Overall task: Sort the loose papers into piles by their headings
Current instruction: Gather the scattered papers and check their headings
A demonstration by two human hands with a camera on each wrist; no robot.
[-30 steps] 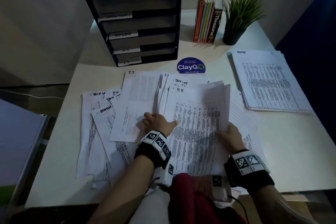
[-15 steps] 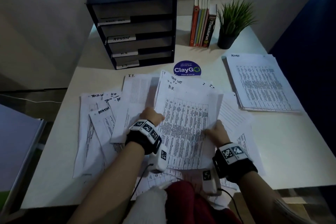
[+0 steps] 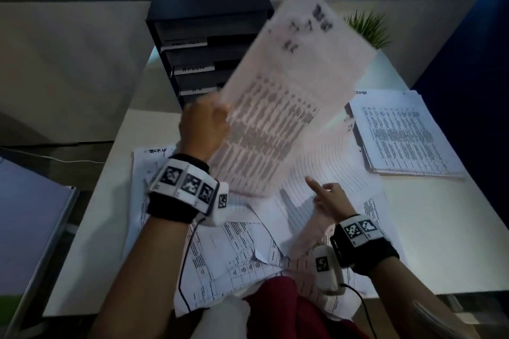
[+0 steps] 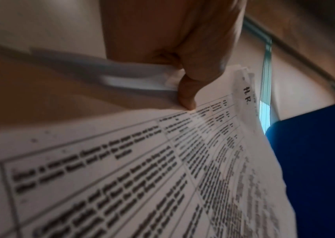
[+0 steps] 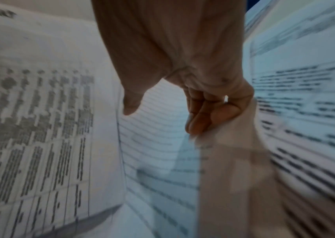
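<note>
My left hand (image 3: 205, 125) pinches the left edge of a sheaf of printed table sheets (image 3: 289, 96) and holds it up, tilted and blurred, in front of the black tray unit. In the left wrist view the thumb (image 4: 187, 96) presses on the top sheet (image 4: 162, 169), headed "H.R." (image 4: 247, 94). Lower right, my right hand (image 3: 327, 198) hovers over a lined sheet (image 3: 325, 165) with the forefinger out and nothing in it; its fingers (image 5: 199, 119) hang loose. More loose papers (image 3: 234, 250) lie spread on the table. A stacked pile headed "ADMIN" (image 3: 407, 135) lies at the right.
A black unit of labelled paper trays (image 3: 203, 25) stands at the back of the white table (image 3: 96, 242). A potted plant (image 3: 369, 30) stands behind the raised sheets. A blue partition (image 3: 468, 49) borders the right side. Some sheets overhang the near edge.
The left hand has lifted the H.R. sheaf off the spread, up and away from me. The right hand has let go of its right edge and stays low over the lined sheet.
</note>
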